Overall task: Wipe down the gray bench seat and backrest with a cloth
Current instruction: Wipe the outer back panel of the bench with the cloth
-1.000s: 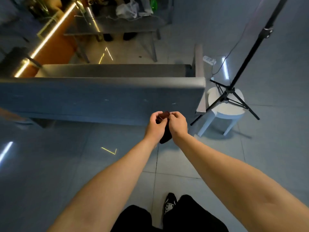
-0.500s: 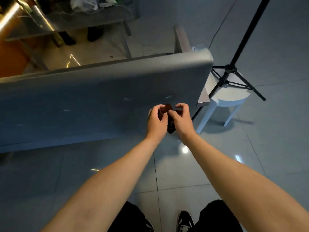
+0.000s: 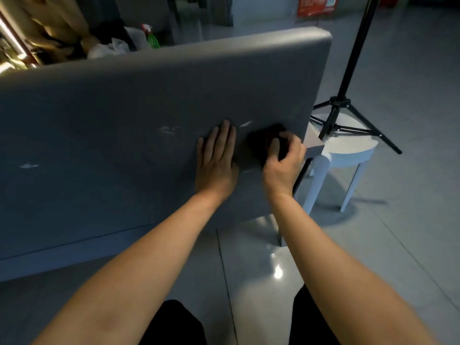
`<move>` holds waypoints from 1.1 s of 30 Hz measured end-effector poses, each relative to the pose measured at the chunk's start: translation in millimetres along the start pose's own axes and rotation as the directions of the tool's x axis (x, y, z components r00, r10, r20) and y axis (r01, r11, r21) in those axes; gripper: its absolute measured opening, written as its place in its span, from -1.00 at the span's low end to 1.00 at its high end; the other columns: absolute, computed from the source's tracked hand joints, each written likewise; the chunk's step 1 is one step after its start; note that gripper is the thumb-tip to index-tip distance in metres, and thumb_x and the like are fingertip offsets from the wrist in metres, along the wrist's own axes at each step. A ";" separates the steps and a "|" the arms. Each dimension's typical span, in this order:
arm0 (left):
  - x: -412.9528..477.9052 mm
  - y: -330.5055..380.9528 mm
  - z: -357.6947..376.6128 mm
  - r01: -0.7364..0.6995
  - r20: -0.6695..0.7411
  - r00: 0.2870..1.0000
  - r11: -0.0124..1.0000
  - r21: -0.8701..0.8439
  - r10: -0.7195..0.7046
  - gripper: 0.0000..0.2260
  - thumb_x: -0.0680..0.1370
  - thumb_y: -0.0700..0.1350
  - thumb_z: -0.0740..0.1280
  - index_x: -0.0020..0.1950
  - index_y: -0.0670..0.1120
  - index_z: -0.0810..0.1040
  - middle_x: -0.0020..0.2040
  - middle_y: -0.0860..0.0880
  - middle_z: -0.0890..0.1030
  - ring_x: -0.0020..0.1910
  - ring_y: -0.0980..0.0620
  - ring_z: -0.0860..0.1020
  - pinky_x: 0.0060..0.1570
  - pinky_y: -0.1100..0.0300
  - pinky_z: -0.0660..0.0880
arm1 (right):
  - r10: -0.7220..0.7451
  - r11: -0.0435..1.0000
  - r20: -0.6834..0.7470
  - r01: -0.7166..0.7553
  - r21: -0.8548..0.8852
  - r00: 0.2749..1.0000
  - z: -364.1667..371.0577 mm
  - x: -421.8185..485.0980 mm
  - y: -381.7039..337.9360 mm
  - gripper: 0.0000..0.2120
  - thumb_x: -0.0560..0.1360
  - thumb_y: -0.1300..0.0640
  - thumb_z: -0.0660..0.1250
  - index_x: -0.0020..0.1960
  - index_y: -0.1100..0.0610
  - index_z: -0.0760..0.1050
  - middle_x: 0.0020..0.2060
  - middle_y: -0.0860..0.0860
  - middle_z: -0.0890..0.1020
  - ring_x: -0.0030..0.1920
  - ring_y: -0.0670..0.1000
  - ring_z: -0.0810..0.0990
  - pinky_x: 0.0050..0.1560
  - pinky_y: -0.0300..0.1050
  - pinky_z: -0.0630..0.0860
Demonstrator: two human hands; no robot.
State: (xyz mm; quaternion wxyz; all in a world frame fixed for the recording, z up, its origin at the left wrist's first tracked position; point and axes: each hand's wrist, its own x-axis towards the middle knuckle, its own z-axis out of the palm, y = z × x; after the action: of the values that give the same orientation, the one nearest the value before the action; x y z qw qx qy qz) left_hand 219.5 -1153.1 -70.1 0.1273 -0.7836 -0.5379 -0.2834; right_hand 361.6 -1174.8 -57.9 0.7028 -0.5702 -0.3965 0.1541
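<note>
left hand (image 3: 216, 160) now flat on backrest (image 3: 149, 115), right hand (image 3: 282, 163) now pressing cloth (image 3: 263, 140) there

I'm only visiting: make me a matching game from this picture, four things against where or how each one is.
1 left hand
2 right hand
3 stool
4 spray bottle

A green, showing above the backrest's top edge
B grips the dark cloth
C white, beside the backrest's end
D lies flat on the backrest

Pairs: 1-D, 2-B, 3-C, 4-A
</note>
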 end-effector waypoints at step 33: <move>-4.1 -1.6 2.6 0.002 -0.107 0.994 0.992 -0.123 -0.015 -0.25 0.53 -0.37 0.29 0.65 -0.14 0.02 0.66 -0.03 0.02 0.64 0.02 -0.07 0.60 0.02 -0.20 | -0.579 0.785 0.130 0.594 -0.176 0.805 17.4 43.6 -37.6 -0.80 0.48 0.31 0.45 0.10 0.21 0.64 0.00 0.16 0.58 0.00 0.21 0.55 0.11 -0.28 0.36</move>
State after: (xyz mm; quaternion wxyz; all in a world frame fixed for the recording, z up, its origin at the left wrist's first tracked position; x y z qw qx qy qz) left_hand 217.8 -1154.3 -74.8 0.1068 -0.7712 -0.5151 -0.3585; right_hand 367.8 -1145.2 -5.9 0.6383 -0.4832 -0.5917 -0.0946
